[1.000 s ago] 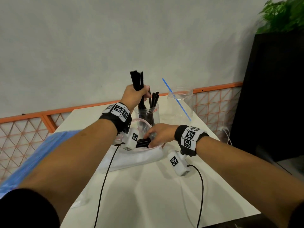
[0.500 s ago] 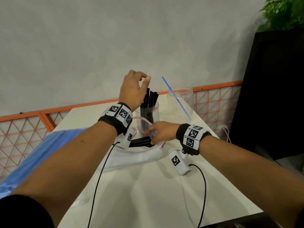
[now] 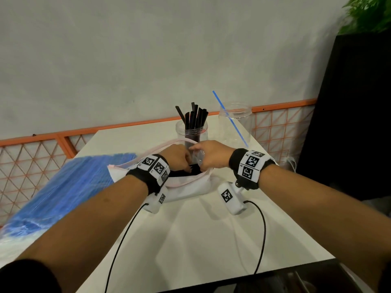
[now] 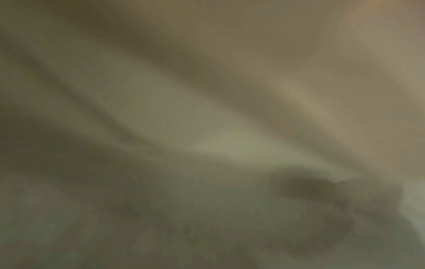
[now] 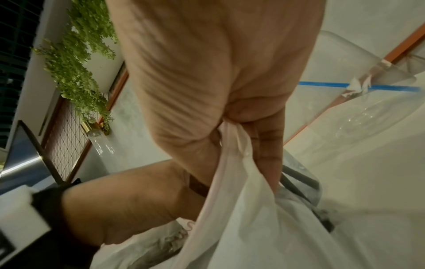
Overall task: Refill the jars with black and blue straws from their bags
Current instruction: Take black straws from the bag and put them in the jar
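Reaching into the white bag (image 3: 186, 190), the left hand (image 3: 176, 158) goes down among the black straws (image 3: 193, 169) at its mouth; whether that grip has closed on any of them I cannot tell, the fingers are hidden and the left wrist view is just a murky blur. The right hand (image 5: 230, 76) pinches the bag's pink-edged rim tight between thumb and fingers, holding the mouth up. Count with me: two clear jars at the far end of the desk (image 3: 190, 240). The left jar (image 3: 191, 132) stands packed with black straws, roughly ten upright. The right jar (image 3: 236, 123) holds one blue straw (image 3: 229, 118), leaning left. Two bags as well: the white one in the middle, and a bag of blue straws (image 3: 63, 187) lying on the near left. White desk top, grey wall (image 3: 148, 60) behind, orange lattice fence (image 3: 38, 153) along it, green plant (image 3: 370, 13) on a black cabinet far right.
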Tool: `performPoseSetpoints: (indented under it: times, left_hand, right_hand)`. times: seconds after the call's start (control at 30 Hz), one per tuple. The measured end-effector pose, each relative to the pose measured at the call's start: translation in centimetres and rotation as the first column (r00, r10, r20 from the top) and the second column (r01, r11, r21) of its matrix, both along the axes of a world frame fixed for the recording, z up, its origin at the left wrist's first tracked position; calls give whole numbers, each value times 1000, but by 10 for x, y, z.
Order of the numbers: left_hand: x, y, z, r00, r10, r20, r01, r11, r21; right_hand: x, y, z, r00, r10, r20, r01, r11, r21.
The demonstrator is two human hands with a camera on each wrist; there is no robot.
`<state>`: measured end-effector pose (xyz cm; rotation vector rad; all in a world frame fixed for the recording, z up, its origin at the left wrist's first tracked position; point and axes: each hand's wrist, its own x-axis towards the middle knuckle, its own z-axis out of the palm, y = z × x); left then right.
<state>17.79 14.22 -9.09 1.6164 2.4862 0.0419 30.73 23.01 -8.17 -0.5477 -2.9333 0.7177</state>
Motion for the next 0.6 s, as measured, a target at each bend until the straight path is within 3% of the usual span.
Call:
performPoseSetpoints:
  times: [0.3, 0.43, 0.6]
  left_hand:
    - [-1, 4, -7, 1000, -10, 19, 11, 999, -40]
    - [-2, 4, -11, 996, 1, 91, 7, 996, -85]
    - [-6, -3, -12, 998, -70, 3, 70, 997, 13]
  right_hand:
    - [3, 2, -2, 999, -1, -52, -1, 999, -46]
    - [5, 2, -1, 998, -19, -67, 13, 996, -89]
    - [8, 5, -2, 994, -66, -88, 50, 984, -168]
